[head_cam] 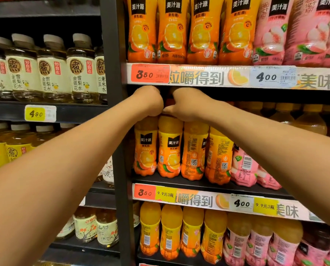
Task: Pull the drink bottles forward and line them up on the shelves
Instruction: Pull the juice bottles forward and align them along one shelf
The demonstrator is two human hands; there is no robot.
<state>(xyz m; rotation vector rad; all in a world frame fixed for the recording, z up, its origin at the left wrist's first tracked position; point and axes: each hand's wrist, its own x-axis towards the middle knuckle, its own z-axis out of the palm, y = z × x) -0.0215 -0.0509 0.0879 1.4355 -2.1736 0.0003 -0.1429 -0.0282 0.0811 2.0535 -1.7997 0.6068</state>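
Several orange juice bottles stand on the middle shelf (208, 186). My left hand (148, 101) is closed over the cap of the leftmost orange bottle (146, 148). My right hand (187, 104) grips the top of the second orange bottle (170, 148) right beside it. Both caps are hidden under my fingers. Two more orange bottles (195, 152) stand to the right with their labels turned sideways, then pink peach bottles (244, 167) set partly behind my right forearm.
The upper shelf holds a front row of orange bottles (172, 29) and pink bottles (275, 31). The lower shelf carries orange and pink bottles (172, 231). A black upright post (112, 73) separates the left bay of pale tea bottles (52, 68). Price strips (198, 77) edge each shelf.
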